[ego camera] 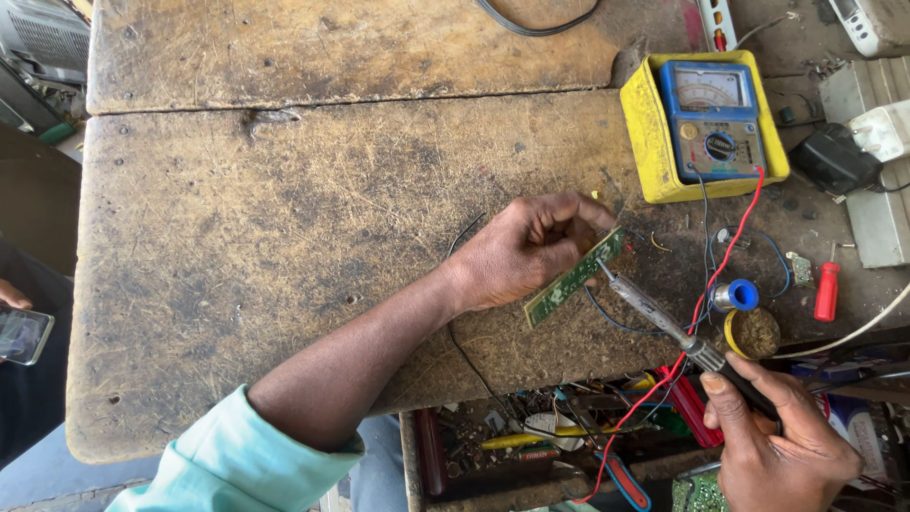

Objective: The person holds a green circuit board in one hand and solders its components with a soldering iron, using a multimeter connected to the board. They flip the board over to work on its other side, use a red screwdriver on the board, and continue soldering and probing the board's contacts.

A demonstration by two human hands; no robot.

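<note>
The left hand (526, 251) pinches a narrow green circuit board (575, 277), fingers curled tight around its upper end, and holds it tilted on edge just above the bench (284, 237). The right hand (777, 446) is closed around the dark handle of a soldering iron (664, 322), whose metal tip touches the board near its middle.

The bench is a thick, worn wooden slab, scratched, stained and burnt in spots, with a seam running across its far part. A pale green sleeve (237, 465) covers the left upper arm.

On the bench's right side a yellow-cased meter (706, 128) with a blue face lies flat, its red lead (725, 256) and a black one trailing down toward the hands. Just right of the iron sit a blue-capped spool (737, 296) and a small round tin (754, 332) of brownish paste, close together. A red-handled screwdriver (828, 291) lies farther right. A black adapter (834, 161) and grey boxes crowd the right edge.

Below the bench's near edge an open drawer (531, 446) holds a jumble of tools, wires and parts. At the far left edge another person's hand holds a phone (24, 334), well apart from the work.
</note>
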